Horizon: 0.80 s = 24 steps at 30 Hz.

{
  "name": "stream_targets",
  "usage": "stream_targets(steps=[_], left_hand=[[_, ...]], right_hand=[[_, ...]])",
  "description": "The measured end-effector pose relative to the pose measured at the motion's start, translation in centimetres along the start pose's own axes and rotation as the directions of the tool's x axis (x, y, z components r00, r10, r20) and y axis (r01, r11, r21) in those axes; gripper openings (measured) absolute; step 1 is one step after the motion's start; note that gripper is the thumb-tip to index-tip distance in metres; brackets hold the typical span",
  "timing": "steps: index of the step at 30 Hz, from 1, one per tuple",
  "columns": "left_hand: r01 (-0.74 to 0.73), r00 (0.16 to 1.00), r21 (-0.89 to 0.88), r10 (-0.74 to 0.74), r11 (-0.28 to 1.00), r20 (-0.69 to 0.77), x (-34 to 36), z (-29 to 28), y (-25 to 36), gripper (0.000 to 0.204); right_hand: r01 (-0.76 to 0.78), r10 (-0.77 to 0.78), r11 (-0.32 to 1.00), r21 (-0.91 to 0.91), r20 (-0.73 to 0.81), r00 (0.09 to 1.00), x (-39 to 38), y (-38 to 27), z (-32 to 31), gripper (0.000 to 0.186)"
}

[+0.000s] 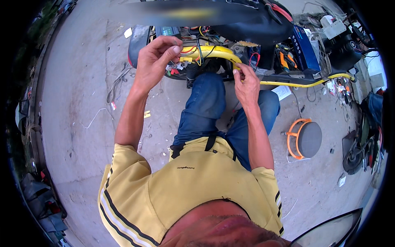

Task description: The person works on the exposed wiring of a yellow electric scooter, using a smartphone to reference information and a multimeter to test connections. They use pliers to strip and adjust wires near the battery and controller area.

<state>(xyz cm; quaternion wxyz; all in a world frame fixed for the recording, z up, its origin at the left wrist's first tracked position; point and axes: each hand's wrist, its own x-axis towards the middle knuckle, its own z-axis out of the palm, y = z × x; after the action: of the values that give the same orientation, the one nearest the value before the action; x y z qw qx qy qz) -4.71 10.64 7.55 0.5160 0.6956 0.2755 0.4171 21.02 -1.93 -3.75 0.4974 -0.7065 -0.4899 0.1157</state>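
My left hand [157,61] is raised at the rear end of a scooter's yellow frame tube [221,52], thumb and fingers pinched together. Whatever sits between its fingertips is too small to make out. Just beside it are red wires [189,50] and a small yellow tag or connector [186,59]. Where the tube bends down, my right hand [247,85] is closed, its fingertips at the yellow metal; anything in them is hidden. Several thin wires [200,52] loop around the tube between both hands.
Orange-handled pliers [284,60] and a dark blue box [305,49] lie on the scooter, right of a black seat-like part [251,29]. An orange-framed round stool [309,140] stands on the floor at right. Loose straps [116,84] and scraps litter the ground at left.
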Motion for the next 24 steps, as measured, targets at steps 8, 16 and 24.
stream_targets(steps=[8,16,24], left_hand=[[0.033,0.998,0.000,-0.033,0.999,0.047,-0.9,-1.7,-0.8,0.017],[0.058,0.995,-0.064,-0.052,0.996,0.086,-0.5,-2.7,-1.6,0.015],[0.096,0.985,-0.048,-0.088,0.994,0.146,0.5,-3.4,-1.0,0.015]], right_hand=[[0.087,-0.089,0.990,0.109,0.013,0.996,3.9,-3.1,4.0,0.024],[0.118,-0.118,0.993,0.027,-0.002,0.993,6.0,-5.2,5.9,0.026],[0.190,-0.180,0.979,-0.076,0.127,0.976,9.4,-7.6,8.8,0.032]])
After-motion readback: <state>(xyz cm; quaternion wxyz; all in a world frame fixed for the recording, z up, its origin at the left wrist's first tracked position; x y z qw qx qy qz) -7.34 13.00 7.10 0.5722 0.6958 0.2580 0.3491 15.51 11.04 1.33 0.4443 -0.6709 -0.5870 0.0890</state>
